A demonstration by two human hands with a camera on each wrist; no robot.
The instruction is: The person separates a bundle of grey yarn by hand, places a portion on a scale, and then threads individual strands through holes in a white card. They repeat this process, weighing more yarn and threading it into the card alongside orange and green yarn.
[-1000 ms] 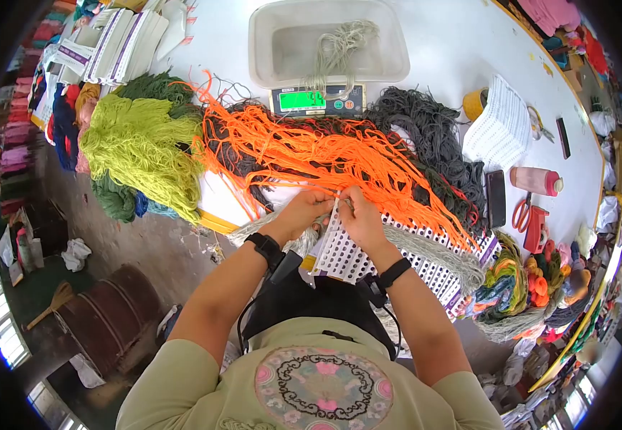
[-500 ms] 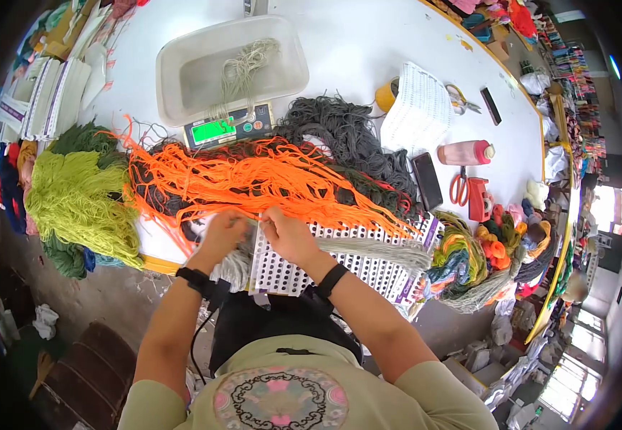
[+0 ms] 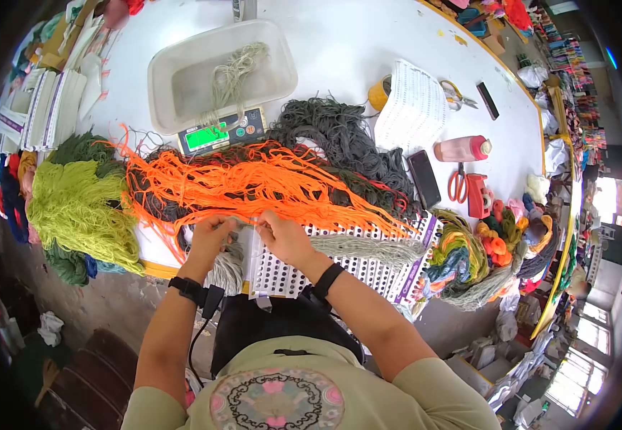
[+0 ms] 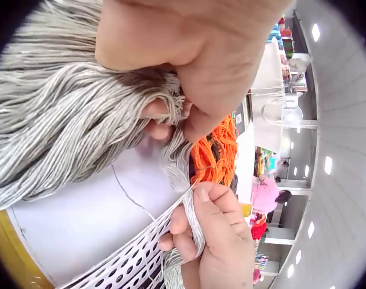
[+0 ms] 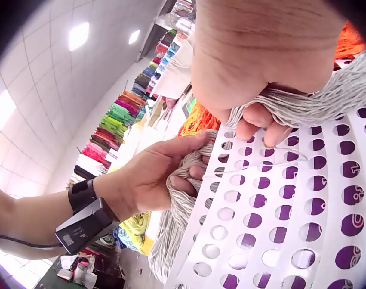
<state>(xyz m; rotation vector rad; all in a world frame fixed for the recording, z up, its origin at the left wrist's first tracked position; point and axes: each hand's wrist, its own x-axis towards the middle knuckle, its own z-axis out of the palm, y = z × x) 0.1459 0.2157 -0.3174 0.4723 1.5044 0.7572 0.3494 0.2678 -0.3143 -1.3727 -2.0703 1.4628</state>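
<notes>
A grey yarn bundle (image 3: 368, 249) lies across a white card punched with holes (image 3: 354, 269) at the table's near edge. My left hand (image 3: 212, 235) grips the bundle's left end (image 4: 62, 126), fingers curled round the strands (image 5: 186, 180). My right hand (image 3: 282, 236) pinches strands of the same grey yarn (image 5: 303, 105) just above the punched card (image 5: 303, 223). The two hands sit close together, a short stretch of yarn between them. Orange yarn (image 3: 253, 183) is spread just beyond the hands.
A scale with a plastic tub (image 3: 217, 68) stands behind. Dark grey yarn (image 3: 339, 136), lime green yarn (image 3: 81, 204), a phone (image 3: 423, 179), a pink bottle (image 3: 461, 149), red scissors (image 3: 458, 188) and mixed yarn skeins (image 3: 483, 251) crowd the table.
The head view shifted, so the table moved left and down in frame. Both hands stay together on the grey yarn, shifting slightly along it.
</notes>
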